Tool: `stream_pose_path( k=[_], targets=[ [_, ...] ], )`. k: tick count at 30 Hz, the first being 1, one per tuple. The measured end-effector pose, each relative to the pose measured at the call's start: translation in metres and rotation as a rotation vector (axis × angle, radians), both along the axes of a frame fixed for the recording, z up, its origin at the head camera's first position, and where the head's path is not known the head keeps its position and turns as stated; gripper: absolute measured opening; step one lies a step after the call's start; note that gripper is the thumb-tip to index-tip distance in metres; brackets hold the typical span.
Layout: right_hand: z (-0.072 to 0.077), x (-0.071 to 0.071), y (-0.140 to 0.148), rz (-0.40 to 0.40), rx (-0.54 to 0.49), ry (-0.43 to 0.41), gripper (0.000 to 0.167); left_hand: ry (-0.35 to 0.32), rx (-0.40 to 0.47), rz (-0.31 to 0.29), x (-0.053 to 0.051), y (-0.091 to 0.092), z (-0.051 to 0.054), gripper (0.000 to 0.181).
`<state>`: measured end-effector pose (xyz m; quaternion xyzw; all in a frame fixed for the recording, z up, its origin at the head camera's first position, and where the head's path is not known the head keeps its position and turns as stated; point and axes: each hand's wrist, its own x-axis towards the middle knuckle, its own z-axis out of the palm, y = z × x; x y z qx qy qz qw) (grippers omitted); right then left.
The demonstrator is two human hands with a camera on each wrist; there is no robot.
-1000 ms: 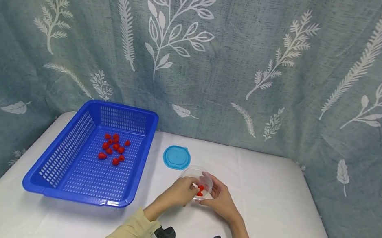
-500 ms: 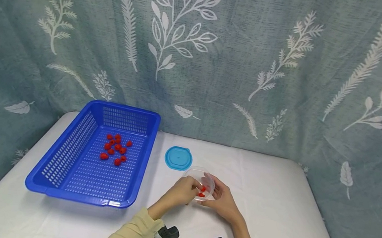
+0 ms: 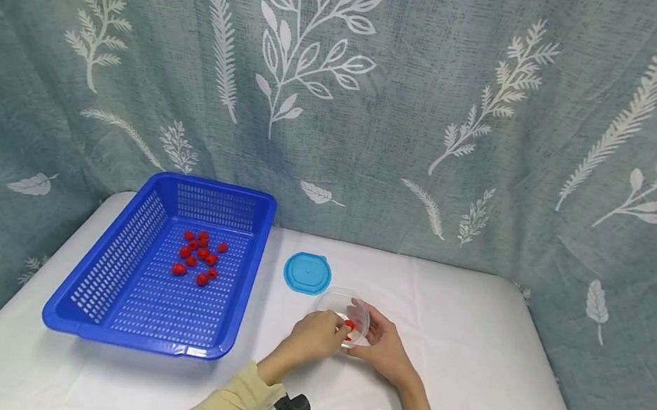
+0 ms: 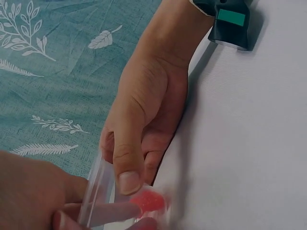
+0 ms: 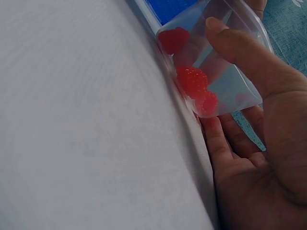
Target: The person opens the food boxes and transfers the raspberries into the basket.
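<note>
A clear plastic container [image 3: 335, 299] tilts on the white table, with several red raspberries [image 5: 192, 81] along its lower side. My right hand [image 3: 387, 345] grips it from the right. In the right wrist view the right hand [image 5: 259, 96] has its thumb over the wall and fingers beneath. From the left, my left hand [image 3: 315, 336] reaches in through the mouth. One straight finger of the left hand [image 4: 31, 194] reaches a raspberry [image 4: 149, 201] in the left wrist view. The plastic blurs the other fingertips.
Left of the hands stands a blue perforated basket [image 3: 184, 314] holding several raspberries [image 3: 203, 253]. A light-blue lid [image 3: 307, 273] lies behind the container. A patterned curtain [image 3: 382, 100] hangs along the far table edge. Dark devices [image 3: 293, 409] sit at both wrists.
My left hand has shifted slightly right, deeper into the container's mouth, covering more of the raspberries in the head view. The right hand keeps its grip. The head view has panned slightly.
</note>
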<state>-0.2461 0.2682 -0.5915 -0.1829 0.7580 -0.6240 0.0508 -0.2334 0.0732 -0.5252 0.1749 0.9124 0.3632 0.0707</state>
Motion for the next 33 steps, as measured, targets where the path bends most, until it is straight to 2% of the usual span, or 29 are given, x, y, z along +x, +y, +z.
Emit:
stream_pose_path(
  k=[6,15,20,28,33],
  targets=[
    [0.0004,-0.0007,0.0002,0.002,-0.023,-0.010,0.092,0.005,-0.001,0.047,0.0003,0.0041,-0.0024,0.027],
    [-0.0007,-0.0006,0.0010,0.006,-0.021,-0.015,0.091,-0.004,0.012,-0.013,-0.0004,0.0008,-0.0043,0.025],
    [-0.0009,-0.0011,0.0010,0.008,-0.014,-0.014,0.091,0.006,0.047,-0.008,0.0007,0.0001,-0.0051,0.026],
    [-0.0013,-0.0016,0.0033,0.013,-0.021,-0.004,0.092,0.024,-0.022,-0.043,-0.0002,0.0021,-0.0044,0.040],
    [-0.0039,-0.0024,0.0022,0.029,-0.028,0.012,0.091,0.035,0.012,-0.031,0.0012,0.0003,-0.0062,0.038]
  ],
)
